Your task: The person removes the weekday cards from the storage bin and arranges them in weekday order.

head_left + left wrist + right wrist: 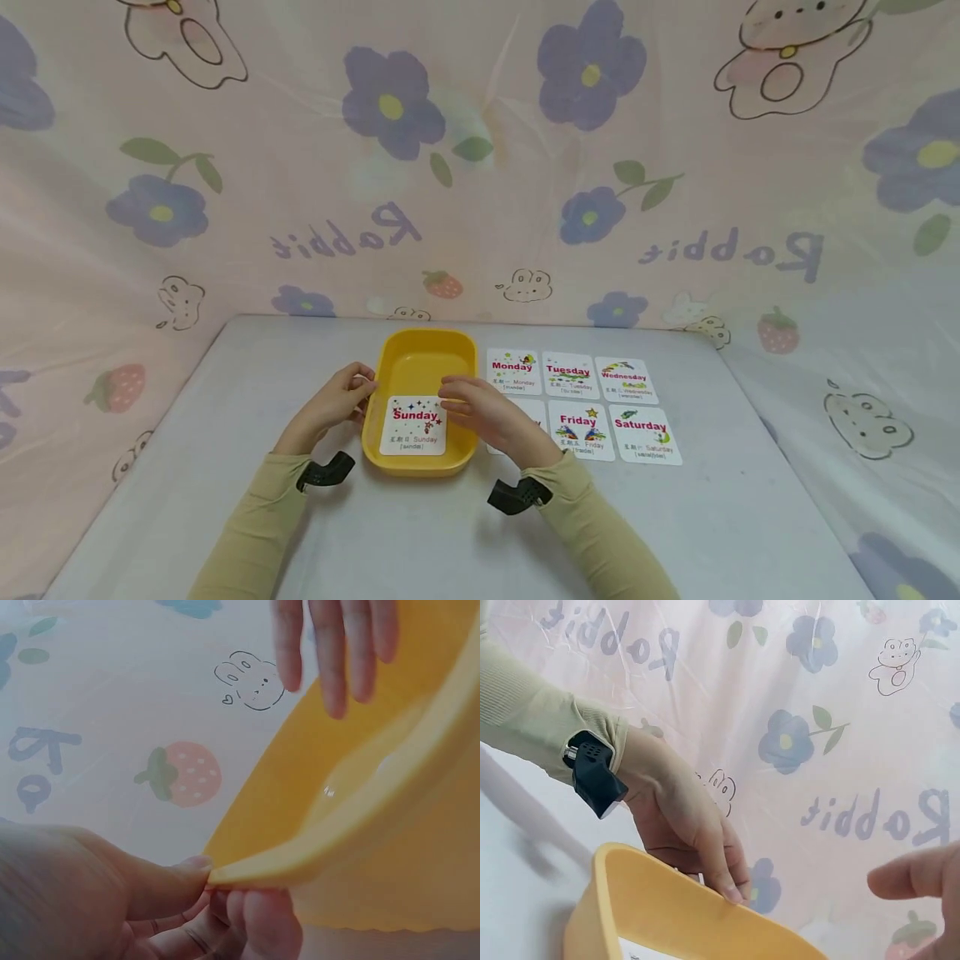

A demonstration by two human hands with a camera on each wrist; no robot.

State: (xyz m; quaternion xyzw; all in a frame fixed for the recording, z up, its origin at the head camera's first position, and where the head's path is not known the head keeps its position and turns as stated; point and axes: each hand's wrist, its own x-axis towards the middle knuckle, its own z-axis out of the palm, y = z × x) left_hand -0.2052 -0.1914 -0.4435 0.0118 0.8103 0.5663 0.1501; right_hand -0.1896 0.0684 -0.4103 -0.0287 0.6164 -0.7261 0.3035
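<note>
A yellow plastic tray stands on the table, with a white Sunday card lying in its near half. My left hand pinches the tray's left rim between thumb and fingers, which the left wrist view shows close up at the yellow edge. Over the tray's right side hovers my right hand, fingers extended and holding nothing, fingertips beside the Sunday card. In the right wrist view, the left hand grips the rim from outside, while part of the right thumb shows at the right edge.
Several day cards lie in two rows right of the tray: Monday, Tuesday, Wednesday behind; Friday and Saturday in front. A card beside Friday is partly covered by the right hand. A patterned curtain hangs behind the table.
</note>
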